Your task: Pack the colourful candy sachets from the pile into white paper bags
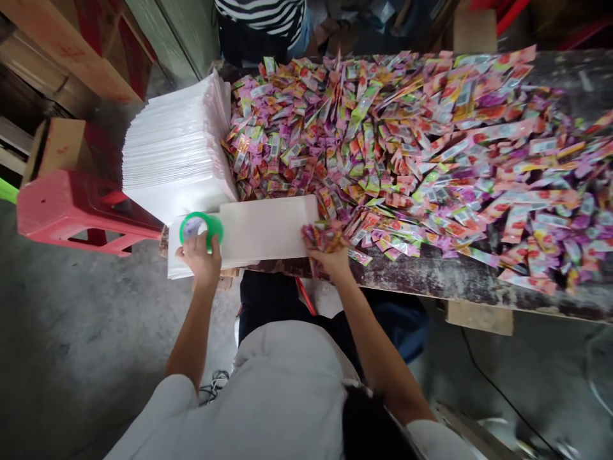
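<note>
The white sheet (265, 231) lies near the left end of the table (407, 275), in front of the person. Its long axis runs left to right, the right end a little farther off than the left. Its near long edge runs close to the table's near edge; its far long edge borders the heap (397, 147) of packets.

At its left end stands a green ring (216, 229), its opening facing far and left. The left hand (201, 255) holds this ring from the near side, fingers and thumb curled about it. At the sheet's right end, the right hand (335, 260) is closed on a bunch (328, 235) of small colourful packets; whether its fingers also touch the sheet, I cannot tell.

Beyond the left hand, a tall stack (172, 144) of white sheets stands on the table's far left, its layered edges showing. The heap spreads from the stack to the far right, its packets pointing every way. A strip of dark tabletop shows to the right of the right hand, between heap and near edge.

Left of the table stand a red stool (90, 204) and cartons (71, 45), with grey floor (96, 332) nearer. Across the far edge is another person in a striped shirt (268, 16).
</note>
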Motion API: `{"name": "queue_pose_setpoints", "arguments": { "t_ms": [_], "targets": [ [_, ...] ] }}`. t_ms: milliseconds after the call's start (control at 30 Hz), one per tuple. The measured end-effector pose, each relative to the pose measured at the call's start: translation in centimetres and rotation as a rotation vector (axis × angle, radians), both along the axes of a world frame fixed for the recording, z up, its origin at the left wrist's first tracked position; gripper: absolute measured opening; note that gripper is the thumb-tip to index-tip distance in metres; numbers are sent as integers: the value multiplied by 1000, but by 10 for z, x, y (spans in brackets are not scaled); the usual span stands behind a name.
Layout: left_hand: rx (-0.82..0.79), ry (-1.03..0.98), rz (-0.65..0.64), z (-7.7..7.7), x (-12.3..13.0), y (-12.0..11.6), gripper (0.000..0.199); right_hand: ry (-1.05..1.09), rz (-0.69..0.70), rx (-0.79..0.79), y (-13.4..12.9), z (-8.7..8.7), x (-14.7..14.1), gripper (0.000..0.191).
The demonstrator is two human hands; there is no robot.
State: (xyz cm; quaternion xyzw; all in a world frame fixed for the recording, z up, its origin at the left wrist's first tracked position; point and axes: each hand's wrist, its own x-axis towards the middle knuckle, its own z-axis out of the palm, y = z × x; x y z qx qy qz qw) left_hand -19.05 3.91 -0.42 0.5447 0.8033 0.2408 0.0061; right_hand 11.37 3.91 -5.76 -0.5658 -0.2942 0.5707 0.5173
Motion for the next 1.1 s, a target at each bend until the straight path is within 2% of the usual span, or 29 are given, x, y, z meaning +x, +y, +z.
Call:
{"name": "queue_pose_setpoints", "arguments": {
  "t_ms": [133,167,233,300,367,433,467,500,567,633,700,767,900,1000,1100],
  "targets": [
    [-126,3,-52,-9,-18,5,33,-18,-199,-74,-25,-12,52,44],
    [-141,7,-53,-8,-18,5,32,-26,-231,-96,-34,-15,57,43],
    [-64,19,-34,-4,-5,5,35,-58,-281,-176,-50,-20,58,37],
    [83,-28,-119,1,30,3,36,-88,-311,-259,-63,-26,51,30],
    [120,-182,-396,-1,85,-1,30,-76,-341,-264,-73,-31,42,31],
    [-64,-375,-738,-13,149,-4,25,-46,-375,-190,-80,-34,39,38],
    [-177,-432,-827,-23,181,-5,25,-38,-391,-157,-85,-35,40,41],
    [-271,-435,-842,-34,209,-5,25,-39,-401,-138,-90,-35,45,41],
    [-386,-300,-773,-54,252,-2,26,-71,-416,-141,-101,-34,60,37],
    [-431,-143,-695,-68,275,2,30,-143,-449,-141,-112,-31,81,37],
    [-464,-47,-669,-73,281,6,29,-269,-470,-104,-116,-28,99,46],
    [-503,-12,-673,-71,278,9,25,-439,-420,-49,-111,-23,110,56],
    [-511,-82,-717,-69,260,9,18,-822,-103,112,-78,-9,109,58],
    [-511,-320,-660,-74,245,7,6,-1150,191,204,-57,-7,103,50],
    [-558,-713,-461,-78,235,9,5,-1377,445,233,-56,-17,102,46]
  ]
}}
